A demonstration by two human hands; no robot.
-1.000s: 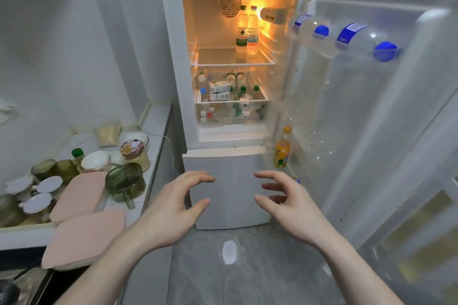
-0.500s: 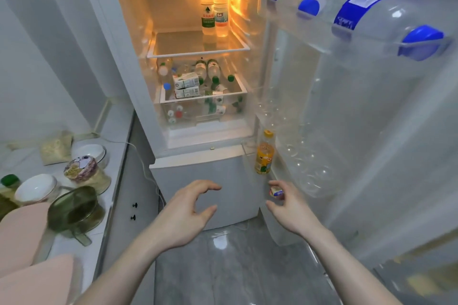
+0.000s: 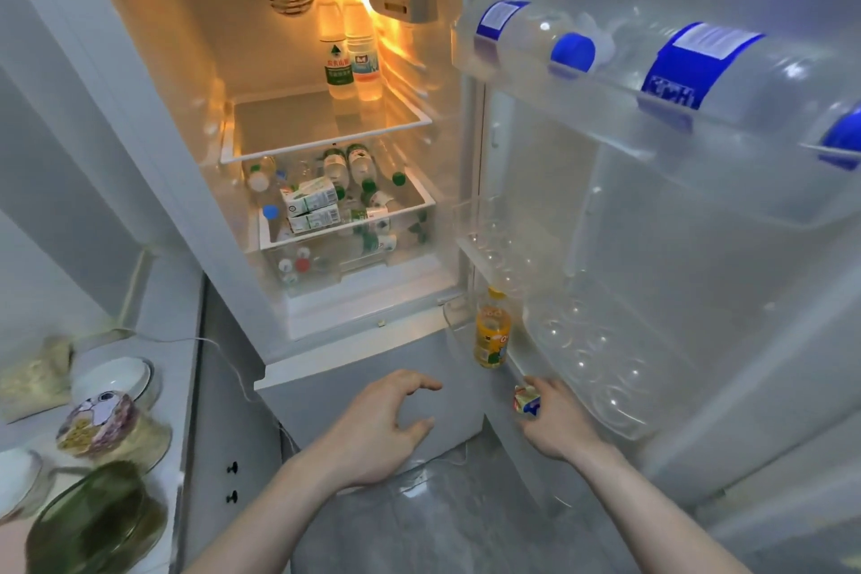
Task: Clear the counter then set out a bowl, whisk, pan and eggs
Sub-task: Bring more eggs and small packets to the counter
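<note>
counter [image 3: 177,368]: lower left of frame, crowded; one green glass container [image 3: 98,522], one patterned lidded jar [image 3: 105,422], one white bowl [image 3: 116,380], a bag at the left edge; clearing looks unfinished.
bowl/whisk/pan: no whisk or pan visible; nothing looks set out yet.
fridge [image 3: 326,154]: centre, door open, light on; two upright water bottles [image 3: 349,61] on the top shelf, two stacked cartons [image 3: 310,205] plus a heap of small bottles below, too jumbled to count.
eggs: none visible anywhere; cannot tell where they are.
left hand [image 3: 377,424]: lower centre, before the freezer door, fingers loosely curled and spread, holding nothing.
orange drink bottle [image 3: 491,331]: one, low in the door.
right hand [image 3: 559,419]: lower right of centre, pinching one small packet [image 3: 526,401] at the door's bottom shelf.
door rack: upper right, two large blue-capped bottles [image 3: 699,70] lying flat.
progress: early, judging by this; everything remains.
</note>
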